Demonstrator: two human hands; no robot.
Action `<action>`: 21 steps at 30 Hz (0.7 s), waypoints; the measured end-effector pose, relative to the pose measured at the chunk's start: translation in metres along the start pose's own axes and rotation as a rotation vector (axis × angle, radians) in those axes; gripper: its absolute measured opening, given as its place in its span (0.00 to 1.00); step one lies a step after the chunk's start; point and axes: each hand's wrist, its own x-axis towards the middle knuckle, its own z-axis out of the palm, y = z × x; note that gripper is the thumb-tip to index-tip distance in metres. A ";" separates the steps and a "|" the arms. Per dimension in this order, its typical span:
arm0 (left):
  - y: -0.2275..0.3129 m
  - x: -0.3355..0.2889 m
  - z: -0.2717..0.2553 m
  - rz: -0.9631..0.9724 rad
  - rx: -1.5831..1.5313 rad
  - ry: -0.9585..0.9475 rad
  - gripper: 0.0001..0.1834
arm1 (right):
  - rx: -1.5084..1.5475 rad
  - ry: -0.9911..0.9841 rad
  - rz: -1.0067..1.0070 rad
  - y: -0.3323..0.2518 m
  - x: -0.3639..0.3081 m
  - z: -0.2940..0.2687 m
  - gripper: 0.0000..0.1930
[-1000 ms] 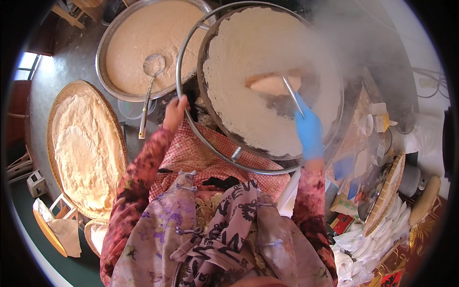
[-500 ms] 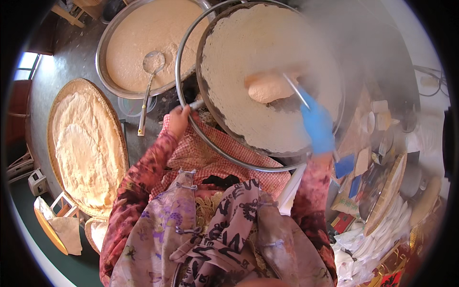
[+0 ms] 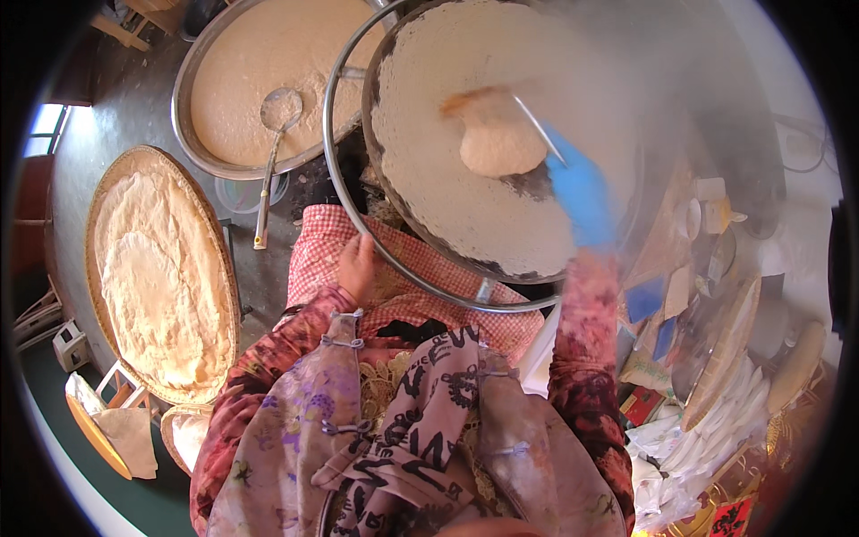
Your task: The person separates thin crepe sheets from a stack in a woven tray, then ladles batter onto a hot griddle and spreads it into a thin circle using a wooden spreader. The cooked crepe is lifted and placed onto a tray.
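A wide round griddle (image 3: 429, 179), thinly coated with pale batter, stands inside a metal ring (image 3: 333, 116). On it lies a soft lump of batter (image 3: 501, 148). My right hand (image 3: 582, 197), in a blue glove, grips the thin metal handle of a scraper (image 3: 483, 97). Its brown blade, blurred, meets the far side of the lump. My bare left hand (image 3: 356, 270) is at the ring's near left edge, its fingers bunched against the rail, over a red checked cloth (image 3: 313, 237).
Left of the griddle, a big metal basin (image 3: 183, 121) holds batter, with a ladle (image 3: 266, 192) across its rim. Farther left is a round woven tray (image 3: 97, 268) of pale flat sheets. Steam blurs the right side, where plastic bags (image 3: 716, 430) and boxes crowd together.
My left hand has come down toward me along with the ring, which has turned. My right hand has carried the scraper up and left, and the lump has shifted slightly left.
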 end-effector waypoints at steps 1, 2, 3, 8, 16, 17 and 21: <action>0.000 -0.003 0.004 -0.070 -0.042 0.009 0.16 | -0.075 -0.004 0.008 -0.002 0.000 0.006 0.23; 0.003 -0.004 0.007 0.022 -0.007 0.011 0.15 | -0.122 0.001 -0.067 -0.004 0.000 0.011 0.23; 0.009 0.001 0.007 0.030 0.007 0.007 0.15 | -0.132 -0.010 0.046 -0.005 -0.004 0.010 0.23; 0.060 0.062 -0.017 -0.080 0.050 -0.032 0.19 | -0.136 -0.087 0.065 -0.004 -0.020 -0.019 0.23; 0.098 0.107 -0.038 -0.061 0.072 -0.012 0.25 | -0.116 -0.194 0.128 0.020 0.002 0.009 0.22; 0.094 0.098 -0.042 -0.078 0.069 -0.011 0.27 | -0.081 -0.191 0.183 0.026 -0.003 0.003 0.22; 0.067 0.059 -0.048 -0.119 0.030 -0.060 0.27 | 0.298 -0.226 -0.071 0.035 -0.010 -0.027 0.23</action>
